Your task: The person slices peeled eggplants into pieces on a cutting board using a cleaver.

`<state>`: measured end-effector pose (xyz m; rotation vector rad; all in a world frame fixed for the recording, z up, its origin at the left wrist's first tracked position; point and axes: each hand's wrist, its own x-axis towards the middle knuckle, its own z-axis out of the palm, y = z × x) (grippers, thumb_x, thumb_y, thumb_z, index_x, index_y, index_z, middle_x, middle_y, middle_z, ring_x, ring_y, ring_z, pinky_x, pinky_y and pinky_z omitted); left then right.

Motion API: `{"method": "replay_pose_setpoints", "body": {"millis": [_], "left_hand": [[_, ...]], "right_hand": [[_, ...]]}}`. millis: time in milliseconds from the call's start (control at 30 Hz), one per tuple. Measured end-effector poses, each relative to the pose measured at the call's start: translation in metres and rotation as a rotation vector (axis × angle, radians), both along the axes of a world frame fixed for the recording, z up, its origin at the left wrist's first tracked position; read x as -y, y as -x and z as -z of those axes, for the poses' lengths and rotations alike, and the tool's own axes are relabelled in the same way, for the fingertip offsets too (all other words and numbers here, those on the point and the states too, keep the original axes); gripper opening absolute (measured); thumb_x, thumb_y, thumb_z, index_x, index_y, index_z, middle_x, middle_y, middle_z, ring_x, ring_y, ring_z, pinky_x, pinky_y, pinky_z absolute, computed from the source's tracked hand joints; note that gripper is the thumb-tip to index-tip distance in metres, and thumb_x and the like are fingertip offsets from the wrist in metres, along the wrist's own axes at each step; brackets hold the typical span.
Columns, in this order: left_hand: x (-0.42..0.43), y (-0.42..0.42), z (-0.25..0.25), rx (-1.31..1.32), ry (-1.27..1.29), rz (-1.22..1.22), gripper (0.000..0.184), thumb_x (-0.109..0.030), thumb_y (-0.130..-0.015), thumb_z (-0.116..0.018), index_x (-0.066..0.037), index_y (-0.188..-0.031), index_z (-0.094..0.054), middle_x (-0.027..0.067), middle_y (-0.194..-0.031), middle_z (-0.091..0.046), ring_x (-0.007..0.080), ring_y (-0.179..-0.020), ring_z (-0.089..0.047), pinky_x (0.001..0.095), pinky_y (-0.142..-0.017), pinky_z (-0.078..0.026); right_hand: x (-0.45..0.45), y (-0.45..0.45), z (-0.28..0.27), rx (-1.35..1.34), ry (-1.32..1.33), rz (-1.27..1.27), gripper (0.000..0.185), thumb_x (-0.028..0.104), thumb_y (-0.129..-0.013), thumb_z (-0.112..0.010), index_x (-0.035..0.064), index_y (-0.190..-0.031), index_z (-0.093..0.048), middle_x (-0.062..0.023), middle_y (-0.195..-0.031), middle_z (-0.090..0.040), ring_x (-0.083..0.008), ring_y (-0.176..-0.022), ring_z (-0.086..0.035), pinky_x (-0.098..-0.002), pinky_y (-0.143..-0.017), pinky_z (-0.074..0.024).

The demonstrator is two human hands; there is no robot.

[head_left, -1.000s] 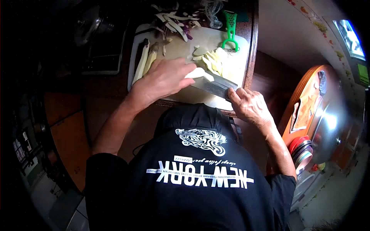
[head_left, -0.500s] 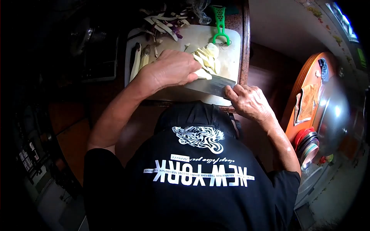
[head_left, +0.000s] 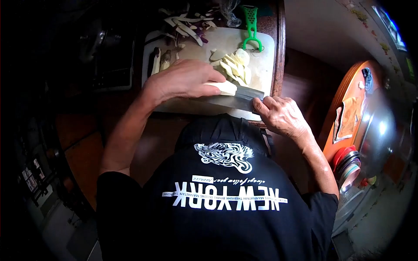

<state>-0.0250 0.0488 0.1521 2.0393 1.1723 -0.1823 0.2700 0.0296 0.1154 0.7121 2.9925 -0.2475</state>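
Note:
My left hand [head_left: 187, 80] grips a peeled pale eggplant [head_left: 227, 88] between thumb and fingers, its cut end sticking out to the right. My right hand [head_left: 283, 114] is closed around the handle of a broad kitchen knife [head_left: 247, 96]; the handle is mostly hidden. The blade lies along the near side of the eggplant, close to its end. Just beyond is a small heap of pale eggplant slices [head_left: 237, 67] on the white cutting board [head_left: 263, 65]. More peeled eggplants [head_left: 156, 61] lie at the board's left, partly behind my left hand.
A green peeler [head_left: 251, 28] rests at the board's far right edge. Purple and white peelings [head_left: 187, 27] are piled at the far left, near a clear plastic bag [head_left: 230, 13]. To the right stand an orange round board [head_left: 339, 100], a cloth [head_left: 347, 119] and stacked bowls [head_left: 348, 167].
My left hand has shifted slightly left, its fingers drawn back, and more of the eggplant's end shows. The knife and my right hand have barely moved.

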Motion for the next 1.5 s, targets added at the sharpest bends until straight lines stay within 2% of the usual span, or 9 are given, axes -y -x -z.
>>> {"method": "replay_pose_setpoints", "body": {"millis": [233,300,367,433,533,700,900,1200,1500], "left_hand": [[-0.018,-0.006,0.030,-0.120,-0.130,-0.009,0.034,-0.028,-0.087,-0.061,-0.010,-0.114,-0.067,0.0161,-0.096,-0.066,0.0348,-0.093,-0.063,0.0432,-0.079,-0.048],[-0.022,0.003,0.046,-0.114,-0.147,-0.043,0.034,-0.028,-0.088,-0.060,-0.006,-0.114,-0.066,0.0145,-0.093,-0.066,0.0290,-0.091,-0.065,0.0409,-0.078,-0.049],[-0.023,0.016,0.059,0.282,-0.058,-0.348,0.036,-0.030,-0.091,-0.060,-0.001,-0.113,-0.064,0.0099,-0.087,-0.066,0.0231,-0.086,-0.065,0.0390,-0.076,-0.050],[-0.021,0.029,0.063,0.413,-0.117,-0.320,0.038,-0.031,-0.096,-0.057,0.001,-0.117,-0.061,0.0076,-0.080,-0.064,0.0150,-0.073,-0.063,0.0319,-0.064,-0.052],[0.002,0.036,0.052,0.810,0.472,-0.911,0.033,-0.026,-0.102,-0.046,-0.001,-0.121,-0.054,0.0103,-0.076,-0.062,0.0071,-0.052,-0.055,0.0176,-0.044,-0.045],[0.036,0.043,0.057,1.137,0.599,-0.987,0.043,-0.034,-0.104,-0.037,0.001,-0.124,-0.051,0.0104,-0.081,-0.062,0.0099,-0.050,-0.052,0.0209,-0.043,-0.046],[0.060,0.039,0.083,1.897,1.048,-0.901,0.052,-0.040,-0.104,-0.038,0.006,-0.128,-0.046,0.0132,-0.100,-0.051,0.0144,-0.061,-0.054,0.0261,-0.047,-0.048],[0.077,0.028,0.079,1.709,0.703,-1.286,0.046,-0.035,-0.099,-0.046,0.003,-0.123,-0.054,0.0081,-0.085,-0.059,0.0155,-0.065,-0.052,0.0257,-0.053,-0.043],[0.092,0.046,0.117,1.881,0.786,-1.346,0.043,-0.032,-0.098,-0.050,0.003,-0.123,-0.055,0.0072,-0.087,-0.061,0.0149,-0.064,-0.052,0.0260,-0.055,-0.043]], "right_hand": [[0.000,-0.005,-0.005,-0.040,-0.045,-0.013,0.033,0.013,-0.085,-0.060,0.0037,-0.116,-0.055,-0.0064,-0.078,-0.057,-0.0210,-0.069,-0.065,-0.0337,-0.057,-0.0534],[0.000,-0.007,-0.009,-0.050,-0.011,-0.005,0.033,0.013,-0.084,-0.060,0.0040,-0.115,-0.055,-0.0066,-0.078,-0.057,-0.0213,-0.068,-0.065,-0.0340,-0.057,-0.0531],[0.000,-0.010,-0.010,-0.065,0.021,0.004,0.032,0.013,-0.084,-0.060,0.0043,-0.115,-0.055,-0.0067,-0.077,-0.057,-0.0215,-0.068,-0.065,-0.0343,-0.057,-0.0529],[0.002,-0.012,-0.004,-0.043,0.077,0.014,0.030,0.012,-0.083,-0.061,0.0045,-0.112,-0.055,-0.0071,-0.075,-0.057,-0.0225,-0.068,-0.065,-0.0348,-0.057,-0.0531],[0.008,-0.014,0.008,-0.059,0.156,0.073,0.030,0.011,-0.082,-0.063,0.0035,-0.109,-0.054,-0.0096,-0.077,-0.059,-0.0257,-0.068,-0.066,-0.0376,-0.057,-0.0545],[0.015,-0.010,0.017,-0.074,0.272,0.107,0.033,0.011,-0.079,-0.065,0.0020,-0.109,-0.053,-0.0121,-0.078,-0.060,-0.0288,-0.069,-0.066,-0.0394,-0.058,-0.0548],[0.017,0.005,0.027,-0.049,0.370,0.189,0.042,0.011,-0.080,-0.065,0.0030,-0.119,-0.051,-0.0140,-0.082,-0.061,-0.0319,-0.072,-0.066,-0.0409,-0.060,-0.0536],[0.023,0.011,0.019,-0.314,0.431,0.411,0.033,0.005,-0.084,-0.065,0.0028,-0.116,-0.056,-0.0206,-0.077,-0.064,-0.0394,-0.069,-0.064,-0.0444,-0.062,-0.0519],[0.035,0.021,0.025,-0.048,0.505,0.210,0.030,0.014,-0.086,-0.064,0.0032,-0.113,-0.056,-0.0212,-0.083,-0.065,-0.0391,-0.074,-0.064,-0.0450,-0.067,-0.0522]]}}
